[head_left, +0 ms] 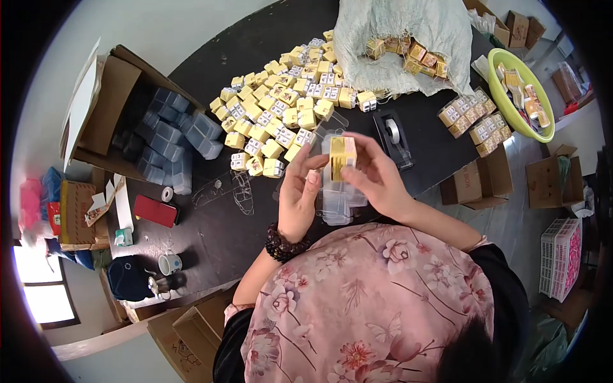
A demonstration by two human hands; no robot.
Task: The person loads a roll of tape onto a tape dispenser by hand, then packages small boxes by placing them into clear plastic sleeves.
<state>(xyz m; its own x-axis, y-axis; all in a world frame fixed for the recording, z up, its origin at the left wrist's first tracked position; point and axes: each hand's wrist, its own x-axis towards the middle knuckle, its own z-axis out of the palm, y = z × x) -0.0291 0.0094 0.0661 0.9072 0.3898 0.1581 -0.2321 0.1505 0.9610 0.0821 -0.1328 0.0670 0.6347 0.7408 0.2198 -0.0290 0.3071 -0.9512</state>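
Gripping a yellow box point(342, 152) between thumb and fingers, the right hand point(378, 182) holds it up in front of the person's chest, just above the worktop point(207, 249). The left hand point(297, 207), with a dark beaded bracelet point(280, 246) at its wrist, is half curled just beside the box, thumb raised; whether it touches the box or has hold of something else, I cannot tell. Below the hands, clear plastic cases point(335, 207) lie close to the pink flowered clothing point(357, 300).

Beyond the left hand spreads a large pile of yellow boxes point(271, 150), many with white labelled sides turned up. To the right of the hands sits a black tape dispenser point(400, 155) holding a roll of tape point(393, 132). Behind it, a white woven sack point(402, 22) lies with more small boxes point(418, 52) in its mouth. Bundled boxes point(465, 112) stand near the worktop's right edge, beside a yellow-green basin point(547, 132) with assorted packets inside.

On the left, an open carton point(110, 108) contains clear bluish cases point(169, 142). Nearer the person lie a red wallet-like item point(156, 211), a white roll point(167, 194) and a cup point(170, 263).
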